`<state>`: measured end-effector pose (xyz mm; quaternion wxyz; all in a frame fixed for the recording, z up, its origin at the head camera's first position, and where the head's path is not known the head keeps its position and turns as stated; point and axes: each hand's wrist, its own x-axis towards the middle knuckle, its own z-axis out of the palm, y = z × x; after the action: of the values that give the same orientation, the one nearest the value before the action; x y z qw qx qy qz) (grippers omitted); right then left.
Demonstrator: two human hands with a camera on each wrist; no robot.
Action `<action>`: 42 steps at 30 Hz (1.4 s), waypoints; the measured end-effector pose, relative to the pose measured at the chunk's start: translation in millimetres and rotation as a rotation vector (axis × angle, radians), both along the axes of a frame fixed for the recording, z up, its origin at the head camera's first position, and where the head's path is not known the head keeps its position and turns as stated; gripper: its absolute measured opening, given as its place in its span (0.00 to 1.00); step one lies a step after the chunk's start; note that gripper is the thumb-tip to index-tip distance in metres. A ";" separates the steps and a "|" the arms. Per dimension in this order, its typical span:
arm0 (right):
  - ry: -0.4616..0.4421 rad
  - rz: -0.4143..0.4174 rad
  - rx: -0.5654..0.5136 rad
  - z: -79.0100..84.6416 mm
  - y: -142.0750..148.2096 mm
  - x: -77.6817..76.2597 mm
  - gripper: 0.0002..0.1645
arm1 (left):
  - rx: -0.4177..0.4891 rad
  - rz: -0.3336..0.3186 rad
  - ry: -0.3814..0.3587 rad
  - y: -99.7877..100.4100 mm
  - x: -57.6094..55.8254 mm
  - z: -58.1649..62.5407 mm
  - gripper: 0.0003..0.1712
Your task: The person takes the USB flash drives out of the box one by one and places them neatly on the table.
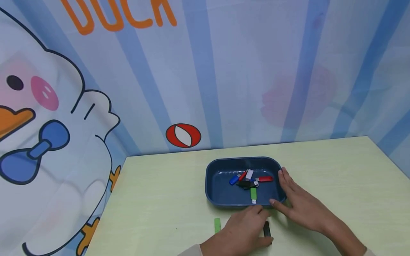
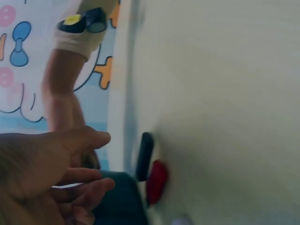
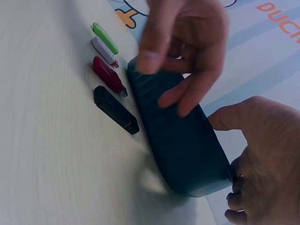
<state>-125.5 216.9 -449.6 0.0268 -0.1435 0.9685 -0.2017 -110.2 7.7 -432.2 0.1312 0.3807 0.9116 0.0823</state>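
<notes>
A dark blue tray point(image 1: 224, 203) holds a pile of USB sticks point(image 1: 246, 184) in red, blue, black, white and green. My right hand point(image 1: 304, 208) spans the tray's near right corner, fingers straight along the right rim and thumb at the front rim. My left hand point(image 1: 241, 231) hovers before the tray's front wall, fingers loosely bent; the right wrist view shows nothing between them. Below it lie a green USB stick point(image 3: 104, 38), a white USB stick point(image 3: 104, 51), a red USB stick point(image 3: 108, 75) and a black USB stick point(image 3: 116, 110). In the head view the hand hides the white and red ones.
The pale wooden table point(image 1: 160, 192) surrounds the tray. Behind and to the left hangs a striped blue cloth backdrop point(image 1: 240, 71) with a cartoon duck point(image 1: 64, 149). In the left wrist view the right forearm point(image 2: 65, 75) carries a wrist camera point(image 2: 96, 20).
</notes>
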 end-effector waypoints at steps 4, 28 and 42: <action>0.017 0.009 -0.003 0.3 0.7 -0.1 0.58 | 0.074 0.015 0.036 -4.9 -3.1 9.9 0.30; -0.004 -0.003 -0.025 -1.5 1.9 2.0 0.58 | 0.255 0.181 0.124 -25.5 -37.2 25.7 0.27; -0.009 0.000 -0.026 -2.2 1.2 1.8 0.59 | 0.205 0.310 0.181 -35.9 -59.7 10.7 0.22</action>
<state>-123.7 218.1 -451.8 0.0291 -0.1429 0.9657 -0.2149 -169.9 -28.2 -421.5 -0.0048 0.2531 0.9542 0.1596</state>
